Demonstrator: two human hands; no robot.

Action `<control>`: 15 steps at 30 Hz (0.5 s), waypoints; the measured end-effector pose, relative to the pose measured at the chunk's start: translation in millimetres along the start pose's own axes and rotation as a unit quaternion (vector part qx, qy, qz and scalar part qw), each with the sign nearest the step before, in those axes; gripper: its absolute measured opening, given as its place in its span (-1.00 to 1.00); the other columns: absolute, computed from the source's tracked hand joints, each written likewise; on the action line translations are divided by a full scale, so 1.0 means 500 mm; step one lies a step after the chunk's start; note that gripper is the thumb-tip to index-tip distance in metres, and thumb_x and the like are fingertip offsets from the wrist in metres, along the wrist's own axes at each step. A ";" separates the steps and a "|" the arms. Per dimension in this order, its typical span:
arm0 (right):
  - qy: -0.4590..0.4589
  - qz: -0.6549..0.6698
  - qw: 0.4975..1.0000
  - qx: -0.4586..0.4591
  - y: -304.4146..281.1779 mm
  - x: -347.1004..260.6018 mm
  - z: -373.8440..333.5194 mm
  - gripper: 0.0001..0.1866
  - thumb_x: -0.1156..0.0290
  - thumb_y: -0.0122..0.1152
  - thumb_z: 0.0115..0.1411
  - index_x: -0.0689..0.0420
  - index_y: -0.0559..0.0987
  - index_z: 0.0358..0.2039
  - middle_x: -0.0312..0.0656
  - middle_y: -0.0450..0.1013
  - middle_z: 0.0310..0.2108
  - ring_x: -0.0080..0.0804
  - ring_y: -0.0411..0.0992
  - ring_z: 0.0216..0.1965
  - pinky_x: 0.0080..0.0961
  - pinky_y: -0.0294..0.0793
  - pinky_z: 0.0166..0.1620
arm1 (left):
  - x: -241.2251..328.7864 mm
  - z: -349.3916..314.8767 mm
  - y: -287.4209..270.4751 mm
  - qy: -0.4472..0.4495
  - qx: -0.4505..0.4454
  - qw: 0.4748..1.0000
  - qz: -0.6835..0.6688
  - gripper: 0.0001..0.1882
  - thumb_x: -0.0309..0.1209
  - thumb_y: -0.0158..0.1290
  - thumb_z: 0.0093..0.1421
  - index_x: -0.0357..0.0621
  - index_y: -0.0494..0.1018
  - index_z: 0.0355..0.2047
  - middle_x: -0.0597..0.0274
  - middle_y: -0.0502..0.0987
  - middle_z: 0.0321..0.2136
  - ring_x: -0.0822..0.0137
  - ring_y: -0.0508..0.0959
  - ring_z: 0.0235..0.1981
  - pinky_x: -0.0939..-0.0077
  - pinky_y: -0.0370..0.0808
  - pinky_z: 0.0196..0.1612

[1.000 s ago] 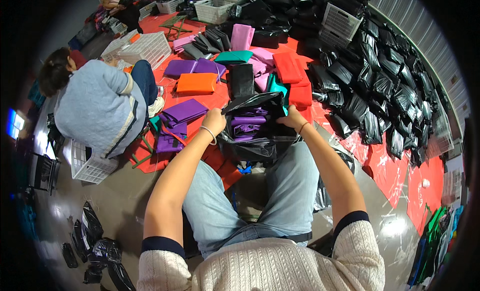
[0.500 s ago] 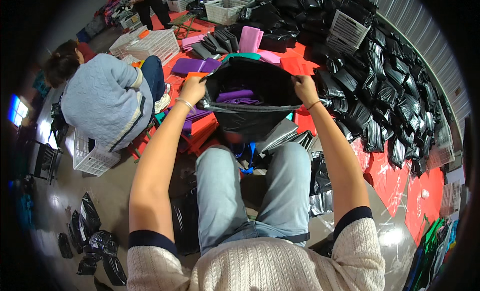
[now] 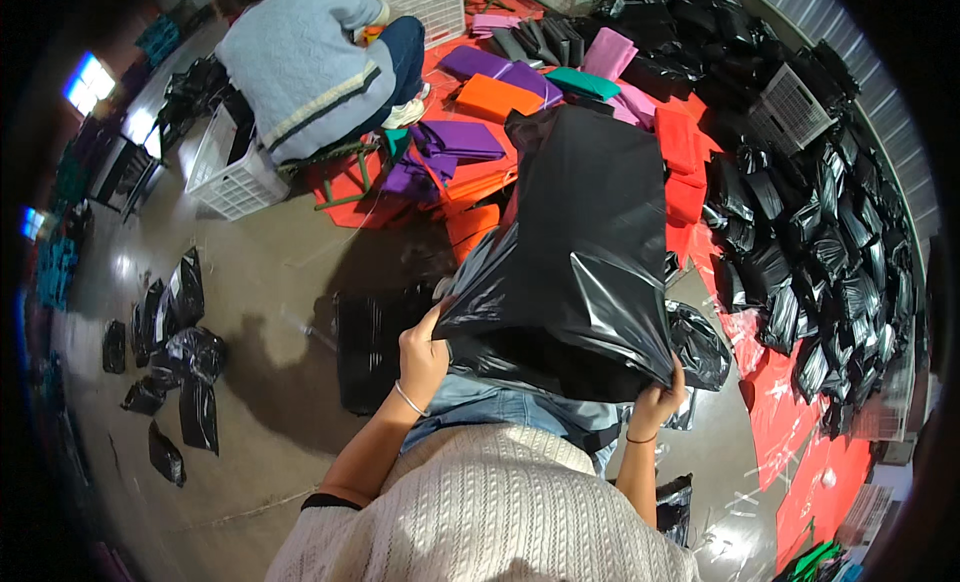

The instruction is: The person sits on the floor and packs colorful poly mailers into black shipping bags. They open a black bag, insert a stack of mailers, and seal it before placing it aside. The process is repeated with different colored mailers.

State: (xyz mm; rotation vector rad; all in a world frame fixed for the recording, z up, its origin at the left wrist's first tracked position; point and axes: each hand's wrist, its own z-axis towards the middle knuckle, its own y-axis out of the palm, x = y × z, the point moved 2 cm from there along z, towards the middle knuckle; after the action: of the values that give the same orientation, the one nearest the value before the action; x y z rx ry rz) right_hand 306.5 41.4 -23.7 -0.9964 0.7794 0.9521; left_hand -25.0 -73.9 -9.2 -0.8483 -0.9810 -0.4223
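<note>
A large black plastic bag [image 3: 590, 232] is stretched across my lap, its mouth gaping toward my body. My left hand [image 3: 424, 360] pinches one corner of the mouth; the opposite corner is gripped by my right hand [image 3: 660, 394]. The inside of the bag is dark, and I cannot see what lies in it. Just beyond the bag are an orange folded piece [image 3: 498, 99], purple folded pieces [image 3: 448, 147] and red folded pieces [image 3: 680, 162].
Filled black packages [image 3: 820, 242] are heaped at the right. Several small black packages [image 3: 190, 352] lie on the floor at left. Another person in a light blue sweater [image 3: 300, 62] sits at upper left, beside a white plastic crate [image 3: 235, 177]. Red sheeting [image 3: 790, 412] covers part of the floor.
Both hands have drawn the bag in close to my body, and its mouth now faces me. The purple bundle seen inside it is hidden. My view has turned left and down.
</note>
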 end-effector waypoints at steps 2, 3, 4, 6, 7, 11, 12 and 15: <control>-0.016 -0.028 0.999 0.011 -0.035 0.006 -0.026 -0.38 0.72 -0.29 -0.17 0.36 0.52 -0.05 -0.02 0.54 -0.28 -0.42 0.49 -0.25 -0.56 0.42 -0.13 | 0.001 -0.029 -0.007 0.059 0.025 0.998 -0.003 -0.38 -0.76 -0.25 -0.08 -0.26 0.47 0.02 -0.26 0.54 -0.24 -0.11 0.60 -0.29 0.37 0.54 -0.27; -0.016 -0.035 0.999 -0.009 -0.048 0.009 -0.043 -0.36 0.72 -0.29 -0.20 0.37 0.52 -0.05 0.01 0.54 -0.27 -0.35 0.51 -0.24 -0.53 0.43 -0.10 | 0.002 -0.046 -0.014 0.059 0.004 0.998 0.013 -0.38 -0.77 -0.25 -0.09 -0.26 0.47 0.02 -0.26 0.54 -0.24 -0.11 0.60 -0.28 0.37 0.54 -0.26; -0.050 -0.058 0.997 -0.019 -0.058 0.011 -0.053 -0.34 0.71 -0.29 -0.25 0.38 0.52 -0.06 0.05 0.54 -0.25 -0.23 0.53 -0.22 -0.48 0.44 -0.07 | 0.003 -0.059 -0.018 0.063 -0.008 0.998 0.026 -0.37 -0.77 -0.25 -0.10 -0.27 0.47 0.02 -0.26 0.54 -0.23 -0.10 0.60 -0.28 0.37 0.54 -0.26; -0.129 -0.079 0.988 -0.019 -0.077 0.017 -0.076 -0.30 0.70 -0.29 -0.32 0.37 0.53 -0.07 0.09 0.55 -0.22 -0.05 0.54 -0.18 -0.41 0.44 -0.01 | 0.001 -0.084 -0.019 0.041 -0.021 0.998 0.036 -0.36 -0.79 -0.28 -0.13 -0.28 0.48 0.00 -0.25 0.54 -0.22 -0.10 0.59 -0.21 0.34 0.55 -0.21; -0.109 -0.071 0.991 -0.016 -0.084 0.026 -0.083 -0.32 0.70 -0.28 -0.30 0.36 0.53 -0.07 0.09 0.54 -0.21 -0.06 0.54 -0.18 -0.40 0.43 0.00 | -0.001 -0.089 -0.015 0.045 -0.010 0.999 0.025 -0.36 -0.79 -0.28 -0.13 -0.28 0.49 -0.01 -0.26 0.54 -0.24 -0.11 0.59 -0.24 0.32 0.55 -0.22; -0.024 -0.059 0.997 -0.033 -0.099 0.058 -0.115 -0.47 0.72 -0.18 -0.15 0.36 0.54 -0.11 0.10 0.54 -0.23 -0.04 0.52 -0.20 -0.33 0.43 0.00 | -0.009 -0.106 -0.020 0.054 -0.021 0.998 0.026 -0.36 -0.78 -0.27 -0.13 -0.27 0.49 -0.01 -0.29 0.53 -0.30 -0.14 0.58 -0.33 0.27 0.53 -0.26; -0.026 -0.067 0.997 -0.024 -0.103 0.060 -0.120 -0.50 0.73 -0.17 -0.12 0.37 0.54 -0.12 0.09 0.54 -0.27 0.00 0.51 -0.23 -0.34 0.44 -0.03 | -0.009 -0.108 -0.023 0.058 -0.025 0.997 0.050 -0.37 -0.77 -0.26 -0.12 -0.26 0.49 -0.01 -0.28 0.53 -0.32 -0.14 0.58 -0.35 0.25 0.53 -0.27; -0.006 -0.107 0.991 -0.079 -0.105 0.055 -0.121 -0.59 0.71 -0.08 -0.10 0.38 0.55 -0.19 0.09 0.50 -0.38 0.00 0.45 -0.33 -0.32 0.42 -0.17 | -0.004 -0.105 -0.033 0.084 -0.039 0.990 0.102 -0.44 -0.69 -0.18 0.00 -0.20 0.45 0.05 -0.24 0.53 -0.39 -0.15 0.57 -0.41 0.17 0.50 -0.34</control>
State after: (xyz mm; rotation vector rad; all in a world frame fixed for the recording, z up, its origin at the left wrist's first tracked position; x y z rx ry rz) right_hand 358.8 -19.0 -51.8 -1.1856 0.5786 0.8414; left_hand -7.9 -125.4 -18.8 -0.9578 -0.7181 -0.3519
